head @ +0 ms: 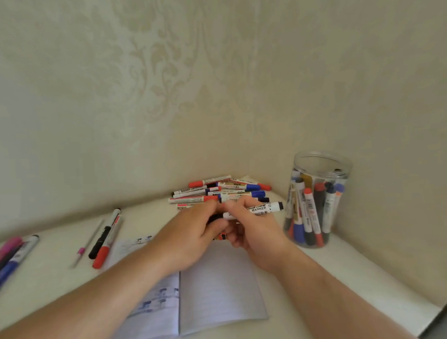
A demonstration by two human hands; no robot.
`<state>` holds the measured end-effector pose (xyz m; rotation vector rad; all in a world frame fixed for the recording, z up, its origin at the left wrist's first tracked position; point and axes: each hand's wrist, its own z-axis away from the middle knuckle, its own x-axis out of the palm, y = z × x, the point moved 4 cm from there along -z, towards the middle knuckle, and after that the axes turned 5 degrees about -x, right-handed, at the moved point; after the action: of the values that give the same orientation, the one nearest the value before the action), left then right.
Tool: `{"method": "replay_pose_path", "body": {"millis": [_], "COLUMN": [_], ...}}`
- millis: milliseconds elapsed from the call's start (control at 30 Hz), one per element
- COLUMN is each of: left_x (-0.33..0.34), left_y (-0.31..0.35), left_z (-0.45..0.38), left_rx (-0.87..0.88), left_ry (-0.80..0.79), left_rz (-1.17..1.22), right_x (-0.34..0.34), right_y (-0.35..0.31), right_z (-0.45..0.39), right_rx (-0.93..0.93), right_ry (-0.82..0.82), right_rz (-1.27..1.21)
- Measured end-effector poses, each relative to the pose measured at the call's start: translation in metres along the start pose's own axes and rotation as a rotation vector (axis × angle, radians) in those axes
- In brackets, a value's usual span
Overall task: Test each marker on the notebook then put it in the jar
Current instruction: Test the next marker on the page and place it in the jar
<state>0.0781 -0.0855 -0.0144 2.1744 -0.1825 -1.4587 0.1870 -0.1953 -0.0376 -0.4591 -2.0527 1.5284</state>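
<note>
Forearms framed the notebook [216, 291]; a light, rigid marker [256, 209] was pinched mid-barrel by right hand [252, 226] fingers, its cap end gripped by the left hand [192, 236].

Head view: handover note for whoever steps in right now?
Right hand grips a white black-ended marker above the open lined notebook; left hand grips its cap end.
Clear plastic jar, right of the notebook, holds many markers.
Done: test marks on the notebook's left page.
Left: this marker, the pile of red, blue and black markers by the wall, possibly more pens at left.
</note>
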Motion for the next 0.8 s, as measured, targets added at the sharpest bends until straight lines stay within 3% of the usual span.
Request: {"method": "replay_pose_path", "body": {"millis": [167,300,467,667,800], "left_x": [0.011,0.014,0.009,0.002,-0.007], "left_y": [-0.001,0.005,0.004,-0.004,-0.02], "left_z": [0.013,0.015,0.01,0.003,0.013], "left_rx": [0.067,0.043,0.021,-0.055,-0.123], "left_ry": [0.061,-0.009,-0.002,-0.009,-0.026], "left_rz": [-0.003,0.026,-0.131,0.079,-0.057], "right_x": [0.005,0.007,0.008,0.006,-0.005], "right_y": [0.008,0.005,-0.001,-0.008,-0.018], "right_z": [-0.001,0.001,0.003,0.003,-0.002], "right_rx": [-0.066,-0.049,-0.004,-0.057,-0.09], "right_ry": [-0.01,-0.047,-0.109,-0.126,0.011], "right_rz": [0.036,-0.04,-0.109,-0.151,-0.098]}}
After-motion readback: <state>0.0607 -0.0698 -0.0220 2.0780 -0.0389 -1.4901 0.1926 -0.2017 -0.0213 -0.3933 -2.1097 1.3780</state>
